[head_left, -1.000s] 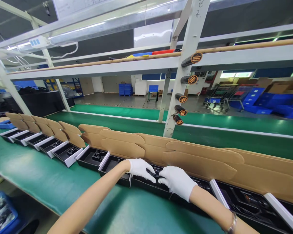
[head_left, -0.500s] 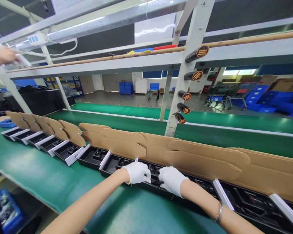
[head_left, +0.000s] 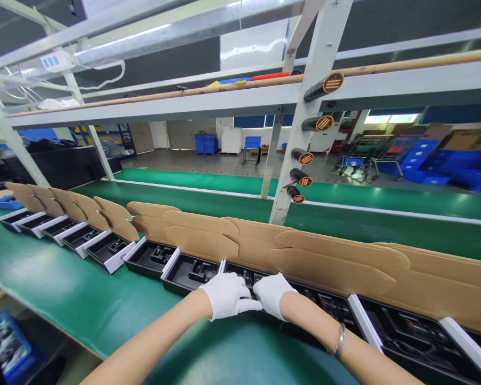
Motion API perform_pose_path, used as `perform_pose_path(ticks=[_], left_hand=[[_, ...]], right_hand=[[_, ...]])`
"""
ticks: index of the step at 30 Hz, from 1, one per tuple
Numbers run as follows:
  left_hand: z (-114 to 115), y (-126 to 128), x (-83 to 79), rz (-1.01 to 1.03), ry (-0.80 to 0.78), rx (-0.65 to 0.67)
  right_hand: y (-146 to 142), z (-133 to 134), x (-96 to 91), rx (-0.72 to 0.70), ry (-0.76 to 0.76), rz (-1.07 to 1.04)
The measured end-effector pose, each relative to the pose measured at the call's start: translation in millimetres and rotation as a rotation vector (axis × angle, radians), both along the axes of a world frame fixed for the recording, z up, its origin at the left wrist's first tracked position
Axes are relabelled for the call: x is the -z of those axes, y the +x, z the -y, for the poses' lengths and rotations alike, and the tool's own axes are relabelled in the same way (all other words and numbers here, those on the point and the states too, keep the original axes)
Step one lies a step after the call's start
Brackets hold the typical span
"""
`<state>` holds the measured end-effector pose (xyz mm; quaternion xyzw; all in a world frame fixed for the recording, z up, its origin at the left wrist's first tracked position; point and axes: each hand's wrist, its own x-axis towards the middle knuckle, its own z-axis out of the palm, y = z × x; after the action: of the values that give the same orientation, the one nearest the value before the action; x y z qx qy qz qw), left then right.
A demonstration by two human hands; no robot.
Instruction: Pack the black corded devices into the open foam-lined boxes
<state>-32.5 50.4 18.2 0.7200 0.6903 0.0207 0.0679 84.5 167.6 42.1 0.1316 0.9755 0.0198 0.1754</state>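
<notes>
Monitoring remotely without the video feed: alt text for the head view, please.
The white-gloved left hand and right hand are at the front edge of a black tray in an open box. It is one of a row, with kraft cardboard lids standing up, along a green workbench.

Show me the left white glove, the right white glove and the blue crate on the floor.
Left white glove [head_left: 226, 294]: head view, back of the hand.
Right white glove [head_left: 271, 293]: head view, back of the hand.
Blue crate [head_left: 4, 316]: head view, top rim.
</notes>
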Motion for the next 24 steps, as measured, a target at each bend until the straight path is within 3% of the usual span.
perform_pose_path(ticks=[8,13,16,24], left_hand=[[7.8,12.0,19.0,-0.088,0.079,-0.044],[5.7,12.1,22.4,-0.094,0.096,-0.048],[6.3,11.7,24.3,-0.093,0.101,-0.047],[9.3,11.5,23.8,-0.075,0.111,-0.052]], right_hand=[[18.0,-16.6,-11.7,0.054,-0.099,-0.157],[26.1,-26.0,-4.1,-0.009,-0.116,-0.292],[27.5,-22.4,-1.3,-0.067,-0.064,-0.246],[6.3,-10.2,-11.0,-0.065,0.045,-0.081]])
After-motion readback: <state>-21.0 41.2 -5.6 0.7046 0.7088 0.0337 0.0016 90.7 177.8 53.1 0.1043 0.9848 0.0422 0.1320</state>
